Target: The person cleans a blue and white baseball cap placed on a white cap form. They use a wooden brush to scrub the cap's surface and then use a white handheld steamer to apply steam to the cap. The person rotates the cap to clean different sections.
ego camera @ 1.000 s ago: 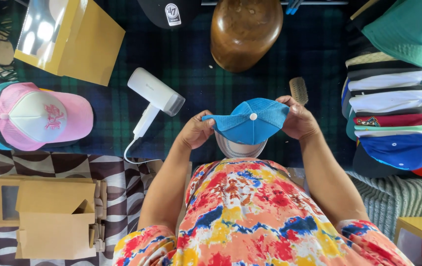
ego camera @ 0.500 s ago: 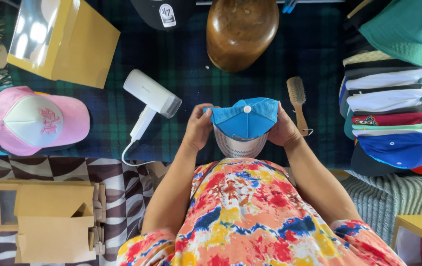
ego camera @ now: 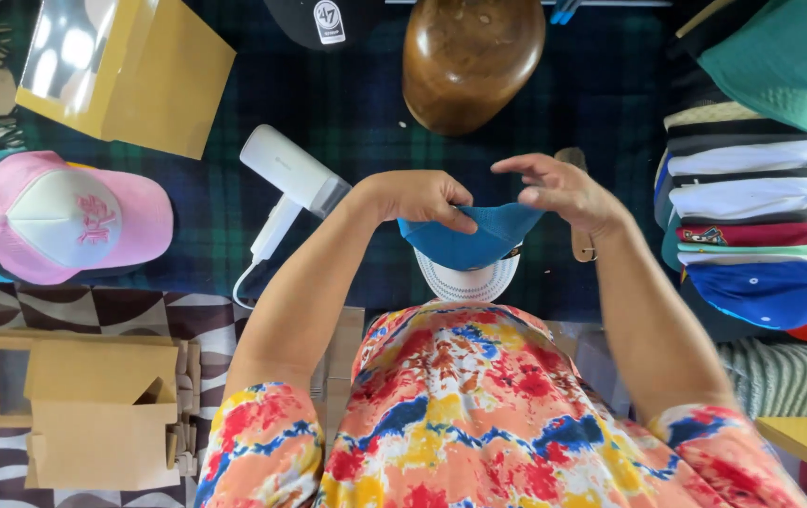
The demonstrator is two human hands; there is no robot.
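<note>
A blue cap (ego camera: 471, 241) with a white mesh back sits in front of my chest, above the dark plaid cloth. My left hand (ego camera: 419, 197) grips the cap's upper left edge, fingers curled over the fabric. My right hand (ego camera: 559, 190) hovers just above the cap's right side with fingers spread, holding nothing. A wooden brush (ego camera: 576, 218) lies partly hidden under my right hand.
A white hair dryer (ego camera: 288, 181) lies left of my hands. A brown wooden hat block (ego camera: 469, 58) stands beyond them. A pink and white cap (ego camera: 64, 218) rests at left, a stack of caps (ego camera: 763, 216) at right, cardboard boxes (ego camera: 126, 71) at upper and lower left.
My right hand has let go of the blue cap and lifted with fingers spread. The cap has tipped so its crown faces away, and my left hand keeps hold.
</note>
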